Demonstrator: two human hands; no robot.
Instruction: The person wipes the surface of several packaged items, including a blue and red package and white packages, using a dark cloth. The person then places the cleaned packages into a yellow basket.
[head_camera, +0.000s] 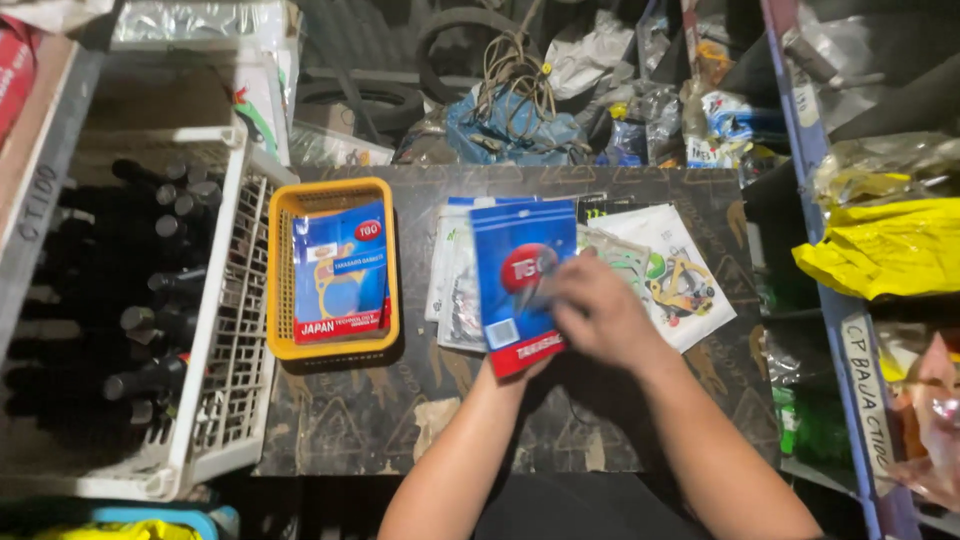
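left hand (520, 368): mostly hidden under blue packet (520, 285), holding it from below
right hand (600, 310): fingers closed on packet's right edge
packet: above table (350, 420), over packet pile (455, 280)
basket (333, 268): orange, left, holds similar packet

Blue packet (518, 280): flat, glossy, red band at bottom edge, red-and-grey round emblem at centre, small white label at lower left. Was held upright over dark table, slightly tilted, lower edge gripped from beneath, right side partly covered. Overlapped pile of clear gasket packets behind.
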